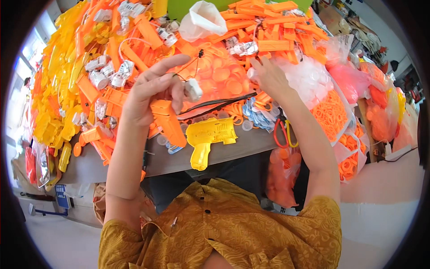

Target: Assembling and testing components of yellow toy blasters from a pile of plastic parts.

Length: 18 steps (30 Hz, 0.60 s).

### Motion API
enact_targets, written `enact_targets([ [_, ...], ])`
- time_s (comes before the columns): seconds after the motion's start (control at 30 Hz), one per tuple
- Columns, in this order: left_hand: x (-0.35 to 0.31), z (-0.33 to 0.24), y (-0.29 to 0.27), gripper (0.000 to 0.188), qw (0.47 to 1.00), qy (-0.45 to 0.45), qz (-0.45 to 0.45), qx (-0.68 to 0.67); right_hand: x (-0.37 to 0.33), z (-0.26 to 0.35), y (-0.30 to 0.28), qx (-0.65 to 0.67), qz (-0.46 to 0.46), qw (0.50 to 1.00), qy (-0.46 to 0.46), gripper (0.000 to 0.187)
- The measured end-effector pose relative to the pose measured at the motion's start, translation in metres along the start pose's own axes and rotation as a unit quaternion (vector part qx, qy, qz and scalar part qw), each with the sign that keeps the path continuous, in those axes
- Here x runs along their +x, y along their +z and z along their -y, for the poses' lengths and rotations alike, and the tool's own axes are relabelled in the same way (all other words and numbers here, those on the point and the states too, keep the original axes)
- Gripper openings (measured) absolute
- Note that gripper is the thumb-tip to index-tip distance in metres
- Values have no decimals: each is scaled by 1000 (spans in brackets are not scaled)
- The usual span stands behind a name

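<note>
My left hand (154, 89) is raised over the table, its fingers curled round an orange plastic housing (169, 127). A small white wired part (193, 88) hangs at its fingertips, with thin dark wires running up to a small black piece (200, 53). My right hand (270, 77) reaches into the pile at the far side, fingers bent and drawn together beside a bag of whitish translucent pieces (307, 80). What its fingertips hold is hidden. Between the arms, a yellow toy-gun half shell (209, 139) lies with its ribbed inside facing up, near the front edge.
Yellow shells (53, 98) heap up at left, orange parts (268, 22) at the back. Orange round caps (219, 74) fill the middle. Scissors (283, 133) with red and yellow handles lie by my right forearm. Bags of orange rings (330, 112) stand at right on the grey table (255, 142).
</note>
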<state>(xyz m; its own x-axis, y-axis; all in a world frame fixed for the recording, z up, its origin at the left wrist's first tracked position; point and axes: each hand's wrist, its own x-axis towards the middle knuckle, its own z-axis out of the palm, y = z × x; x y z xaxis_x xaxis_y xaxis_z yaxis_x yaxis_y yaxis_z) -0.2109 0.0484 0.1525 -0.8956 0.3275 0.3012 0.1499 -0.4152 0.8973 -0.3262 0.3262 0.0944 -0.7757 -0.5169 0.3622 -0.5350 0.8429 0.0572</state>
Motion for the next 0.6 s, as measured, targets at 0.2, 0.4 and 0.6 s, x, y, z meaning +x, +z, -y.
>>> enact_targets([
  [0.2, 0, 7, 1, 48, 992, -12, 25, -124, -6, 25, -26, 155, -50, 987, 7, 39],
  [0.4, -2, 10, 6, 49, 990, -14, 29, -140, -25, 102, -59, 597, 24, 802, -5, 35],
  [0.6, -6, 4, 14, 48, 998, -19, 32, -49, -20, 130, -49, 728, 11, 685, 31, 34],
])
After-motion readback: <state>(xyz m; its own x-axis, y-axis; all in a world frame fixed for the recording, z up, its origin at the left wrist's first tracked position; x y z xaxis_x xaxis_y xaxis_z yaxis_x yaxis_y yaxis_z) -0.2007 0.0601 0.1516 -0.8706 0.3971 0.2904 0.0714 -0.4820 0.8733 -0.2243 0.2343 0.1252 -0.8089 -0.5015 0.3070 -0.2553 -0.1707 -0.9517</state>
